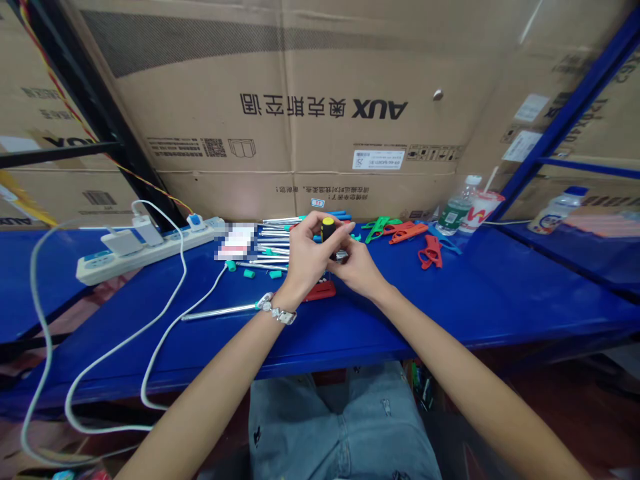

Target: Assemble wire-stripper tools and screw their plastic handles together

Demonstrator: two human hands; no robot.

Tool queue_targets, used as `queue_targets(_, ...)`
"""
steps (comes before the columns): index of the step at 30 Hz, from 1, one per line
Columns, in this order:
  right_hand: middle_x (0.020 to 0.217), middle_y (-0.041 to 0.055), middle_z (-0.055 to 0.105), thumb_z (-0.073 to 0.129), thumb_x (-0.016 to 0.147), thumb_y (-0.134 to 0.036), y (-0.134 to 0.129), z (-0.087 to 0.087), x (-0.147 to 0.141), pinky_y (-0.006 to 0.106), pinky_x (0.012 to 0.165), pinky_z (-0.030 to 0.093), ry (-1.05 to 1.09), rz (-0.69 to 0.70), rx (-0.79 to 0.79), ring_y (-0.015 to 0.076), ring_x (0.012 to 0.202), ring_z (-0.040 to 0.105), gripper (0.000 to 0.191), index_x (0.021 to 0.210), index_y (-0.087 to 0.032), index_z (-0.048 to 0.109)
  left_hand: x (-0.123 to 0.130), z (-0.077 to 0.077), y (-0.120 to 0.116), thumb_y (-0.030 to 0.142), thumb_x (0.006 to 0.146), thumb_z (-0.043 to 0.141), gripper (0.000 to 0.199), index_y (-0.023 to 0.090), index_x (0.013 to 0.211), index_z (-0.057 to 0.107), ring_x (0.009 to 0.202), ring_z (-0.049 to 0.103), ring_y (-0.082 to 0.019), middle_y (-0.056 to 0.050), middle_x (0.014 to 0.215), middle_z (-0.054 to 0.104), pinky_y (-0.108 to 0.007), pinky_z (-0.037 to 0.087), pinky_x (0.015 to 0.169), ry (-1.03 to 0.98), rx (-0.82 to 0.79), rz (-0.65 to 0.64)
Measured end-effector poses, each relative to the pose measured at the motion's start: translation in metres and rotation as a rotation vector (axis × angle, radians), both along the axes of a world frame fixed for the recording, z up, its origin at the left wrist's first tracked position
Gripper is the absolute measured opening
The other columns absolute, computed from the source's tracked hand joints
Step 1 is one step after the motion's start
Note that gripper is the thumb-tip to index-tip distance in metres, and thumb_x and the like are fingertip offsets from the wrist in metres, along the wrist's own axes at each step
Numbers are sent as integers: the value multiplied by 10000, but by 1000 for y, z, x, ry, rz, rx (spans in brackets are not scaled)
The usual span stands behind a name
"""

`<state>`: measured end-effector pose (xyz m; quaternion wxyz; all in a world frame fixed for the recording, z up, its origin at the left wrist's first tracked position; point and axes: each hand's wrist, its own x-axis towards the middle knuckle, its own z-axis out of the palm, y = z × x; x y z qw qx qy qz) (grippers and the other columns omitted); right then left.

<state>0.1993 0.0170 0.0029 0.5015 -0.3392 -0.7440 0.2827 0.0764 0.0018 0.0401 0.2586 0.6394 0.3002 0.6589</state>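
Over the middle of the blue table, my left hand point(309, 252) is closed around a screwdriver point(328, 229) with a black handle and yellow top, held upright. My right hand point(357, 265) is closed just beside it, below the handle. A bit of shiny metal shows between the hands, but what the right fingers grip is mostly hidden. Under the hands lies a red plastic piece point(321, 291). Several silver metal rods point(273, 260) lie to the left and behind, partly covered by my left hand. Another rod point(220, 312) with a teal end lies near my left wrist.
Small teal caps point(249, 274) are scattered at the left. A white power strip point(150, 250) with plugs and trailing cables stands further left. Green, orange and red plastic pieces point(407, 232) lie at the back right, near a water bottle point(457, 207) and a cup point(481, 212). Cardboard point(320, 60) rises behind.
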Motion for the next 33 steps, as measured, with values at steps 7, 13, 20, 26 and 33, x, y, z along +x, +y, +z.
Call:
queue_targets(7, 757, 8, 595, 607, 918, -590, -13, 15, 12, 283, 567, 435, -1, 212, -94, 151, 634, 503, 374, 865, -221, 638, -18, 0, 4, 490, 1027, 525, 318, 243, 1134, 692, 1157, 692, -234, -88, 1130, 766, -419, 524, 1049, 150, -43, -285)
queue_targets(13, 695, -26, 516, 780, 782, -539, -6, 7, 5, 273, 584, 404, 29, 65, -40, 131, 639, 449, 420, 723, -216, 518, -11, 3, 0, 516, 872, 759, 340, 228, 1027, 668, 919, 722, -202, -55, 968, 755, -351, 571, 844, 76, 8, -11)
queue_targets(20, 840, 28, 623, 762, 812, -534, -4, 2, 4, 316, 663, 489, 46, 84, -24, 183, 744, 572, 364, 938, -221, 625, -8, 0, -2, 476, 1007, 589, 303, 205, 1067, 711, 999, 740, -220, -87, 1004, 785, -372, 576, 909, 99, -12, -171)
queue_targets(26, 790, 15, 642, 675, 888, -535, -11, 15, 12, 319, 713, 488, 10, 225, -69, 173, 752, 581, 348, 843, -191, 648, -13, 1, 0, 493, 1024, 540, 364, 235, 1250, 661, 1169, 685, -234, -101, 1228, 736, -415, 519, 1042, 120, -65, -233)
queue_targets(33, 665, -17, 546, 805, 739, -556, 1, -2, 1, 297, 601, 438, 51, -28, -45, 149, 630, 490, 434, 743, -212, 542, -2, 1, -2, 450, 831, 806, 296, 197, 901, 667, 827, 718, -183, -42, 879, 751, -340, 586, 813, 24, -4, -27)
